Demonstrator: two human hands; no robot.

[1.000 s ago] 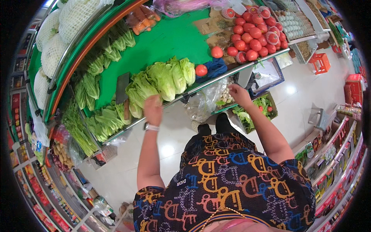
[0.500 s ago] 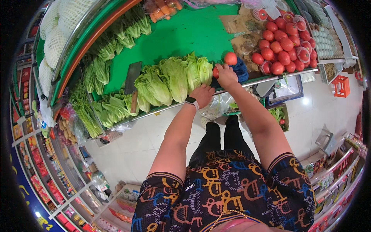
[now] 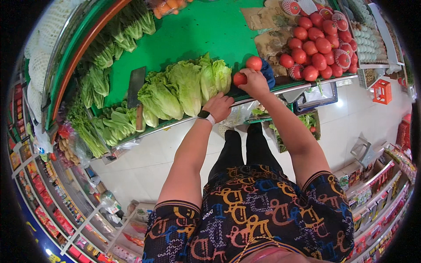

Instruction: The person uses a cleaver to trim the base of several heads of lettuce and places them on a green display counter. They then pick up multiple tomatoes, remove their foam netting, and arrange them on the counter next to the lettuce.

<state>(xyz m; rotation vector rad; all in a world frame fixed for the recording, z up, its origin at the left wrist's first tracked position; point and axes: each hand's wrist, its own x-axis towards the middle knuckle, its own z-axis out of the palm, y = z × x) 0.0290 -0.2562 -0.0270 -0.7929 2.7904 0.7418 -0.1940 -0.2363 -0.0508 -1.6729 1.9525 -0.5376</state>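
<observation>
My right hand has its fingers closed on a red tomato near the front rim of the green produce counter. Just beyond that hand sits another tomato, beside a dark blue cloth-like bundle. With fingers stretched out, my left hand rests at the counter's front edge, against the lower end of the romaine lettuce. It holds nothing that I can see. The lettuce heads stand in a row left of the held tomato.
A cleaver lies left of the lettuce, its handle toward me. Bok choy fills the front left corner. Many tomatoes are heaped at the right, beside egg trays. An orange stool stands on the floor.
The whole view has shifted, so the counter and goods appear farther left. My right hand stays at the tomato, which now shows more clearly. My left hand remains by the lettuce.
</observation>
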